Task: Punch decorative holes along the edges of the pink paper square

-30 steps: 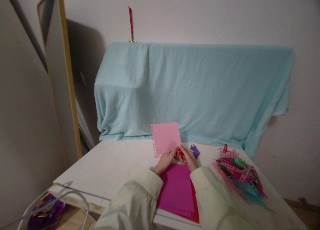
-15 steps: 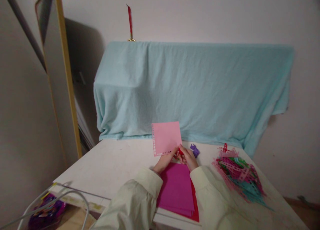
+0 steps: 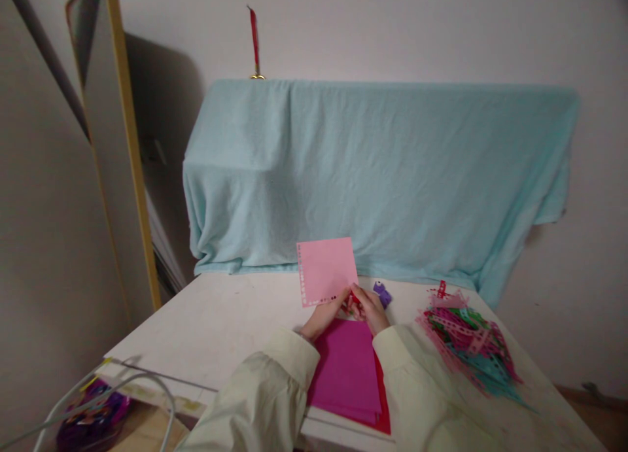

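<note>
I see both hands, left (image 3: pixel 324 316) and right (image 3: pixel 371 311), pinching a pink sheet (image 3: pixel 326 270) upright above the bench (image 3: pixel 230 321), near its far edge.

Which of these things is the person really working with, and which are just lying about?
In use:
- pink sheet, held up by the left hand
- small red tool, in the right hand

Lying about:
- magenta paper stack
- purple punch
- pile of punched strips
- blue cloth
- mirror

Both cream-sleeved arms forward, left hand (image 3: pixel 324 316) and right hand (image 3: pixel 371 312) close together, each grip pinched shut.
</note>
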### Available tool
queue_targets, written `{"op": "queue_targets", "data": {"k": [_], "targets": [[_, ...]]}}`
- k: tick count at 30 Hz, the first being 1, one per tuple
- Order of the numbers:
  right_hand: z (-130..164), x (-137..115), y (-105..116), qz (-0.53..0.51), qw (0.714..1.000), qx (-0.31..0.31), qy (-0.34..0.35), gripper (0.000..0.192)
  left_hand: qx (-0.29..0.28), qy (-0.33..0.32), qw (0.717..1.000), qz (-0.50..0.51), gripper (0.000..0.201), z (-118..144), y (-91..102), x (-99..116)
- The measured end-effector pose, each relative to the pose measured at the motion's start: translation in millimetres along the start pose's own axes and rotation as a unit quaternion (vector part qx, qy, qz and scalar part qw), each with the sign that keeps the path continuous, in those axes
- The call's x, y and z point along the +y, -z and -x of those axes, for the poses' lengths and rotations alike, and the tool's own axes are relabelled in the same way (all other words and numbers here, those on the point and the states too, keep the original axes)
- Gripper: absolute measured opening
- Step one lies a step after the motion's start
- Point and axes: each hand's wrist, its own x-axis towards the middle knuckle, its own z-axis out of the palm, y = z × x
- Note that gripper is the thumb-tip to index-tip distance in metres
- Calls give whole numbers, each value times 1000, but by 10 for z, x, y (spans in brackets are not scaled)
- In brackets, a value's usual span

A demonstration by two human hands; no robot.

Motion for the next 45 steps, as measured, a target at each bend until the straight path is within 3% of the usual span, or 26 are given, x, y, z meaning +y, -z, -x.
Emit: {"op": "queue_targets", "data": {"k": [12, 19, 26, 37, 42, 45], "targets": [[27, 11, -6, -2, 1000, 21, 8, 47, -33, 49, 997, -51, 64, 11, 4, -12], [-6, 53, 23, -2, 1000, 0, 9, 50, -5, 39, 999, -20, 59, 27, -13, 64], [-34, 50, 48, -3, 1000, 0, 1, 49, 28, 74, 997, -16, 55, 28, -15, 40], [-22, -24, 10, 7, 1000, 8, 4, 48, 24, 66, 994, -89, 57, 71, 34, 63], [-17, -36, 7, 6, 1000, 5, 15, 48, 65, 57, 994, -66, 59, 35, 14, -4], [-2, -73, -8, 5, 1000, 8, 9, 48, 44, 69, 994, -70, 59, 12, 10, -63]]}}
